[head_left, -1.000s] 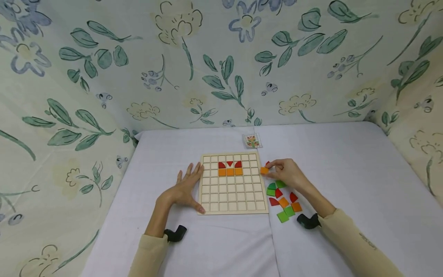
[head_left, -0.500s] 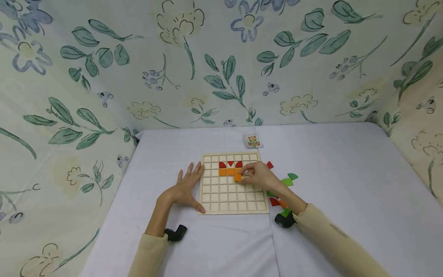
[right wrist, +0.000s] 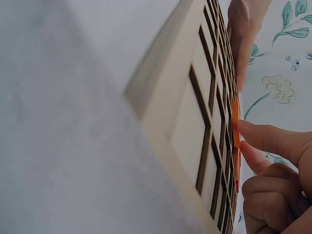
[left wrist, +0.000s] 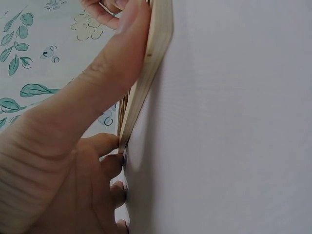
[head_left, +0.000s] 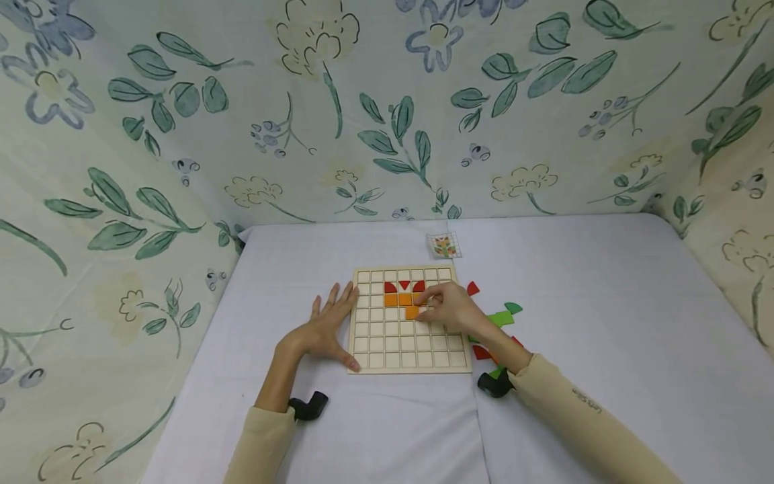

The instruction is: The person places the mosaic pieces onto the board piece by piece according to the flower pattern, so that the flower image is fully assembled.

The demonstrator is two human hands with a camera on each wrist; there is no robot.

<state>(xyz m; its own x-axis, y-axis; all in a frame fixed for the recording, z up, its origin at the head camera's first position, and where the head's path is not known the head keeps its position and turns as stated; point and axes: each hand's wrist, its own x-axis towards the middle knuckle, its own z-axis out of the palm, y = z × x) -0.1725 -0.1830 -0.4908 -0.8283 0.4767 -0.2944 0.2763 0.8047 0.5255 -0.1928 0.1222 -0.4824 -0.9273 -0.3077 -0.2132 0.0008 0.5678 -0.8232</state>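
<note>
As our right fingers (head_left: pixel 434 292) pinch the orange tile (head_left: pixel 412 312), left fingers (head_left: pixel 332 296) wide, rushing could skew it across the board (head_left: pixel 392 344).

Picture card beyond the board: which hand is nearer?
Right. The right hand, over the board, is on the card's near side; the left hand, at the board's left edge, is farther.

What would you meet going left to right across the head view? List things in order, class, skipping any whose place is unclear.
Left hand → left red quarter-circle tile → orange square tile at the right hand's fingertips → small patterned card → loose red tile → dark green tile.
</note>
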